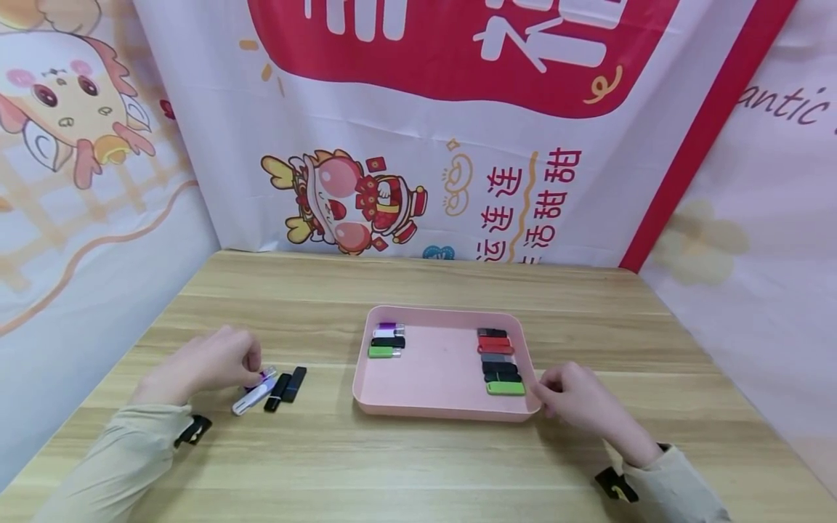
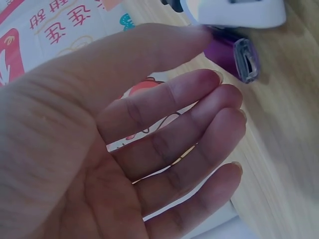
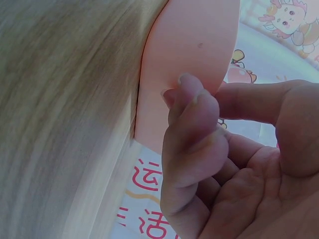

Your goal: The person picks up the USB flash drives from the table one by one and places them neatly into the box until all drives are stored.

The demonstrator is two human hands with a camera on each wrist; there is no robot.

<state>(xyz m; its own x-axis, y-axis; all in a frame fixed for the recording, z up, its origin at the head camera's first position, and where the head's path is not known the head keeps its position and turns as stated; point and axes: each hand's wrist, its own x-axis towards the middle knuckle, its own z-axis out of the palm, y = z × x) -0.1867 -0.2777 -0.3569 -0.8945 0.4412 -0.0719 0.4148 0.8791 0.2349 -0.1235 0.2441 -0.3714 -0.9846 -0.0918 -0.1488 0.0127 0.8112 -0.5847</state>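
At the left, my left hand (image 1: 205,367) hovers low beside a small group of USB sticks. Its thumb tip is right at a purple USB stick (image 2: 224,54), while the other fingers extend loosely apart from it. A white USB stick (image 1: 255,396) overlaps the purple one, and two black USB sticks (image 1: 277,392) lie to their right. My right hand (image 1: 582,396) pinches the near right corner of a pink tray (image 1: 431,381). In the right wrist view the thumb goes over the tray's wall (image 3: 199,30) and the fingertips rest on its outer side.
Inside the tray, a left column holds several sticks, including a green USB stick (image 1: 382,352). Along its right side lie black and red ones and another green USB stick (image 1: 506,388). Printed cloth (image 1: 392,116) hangs behind the wooden table (image 1: 405,465).
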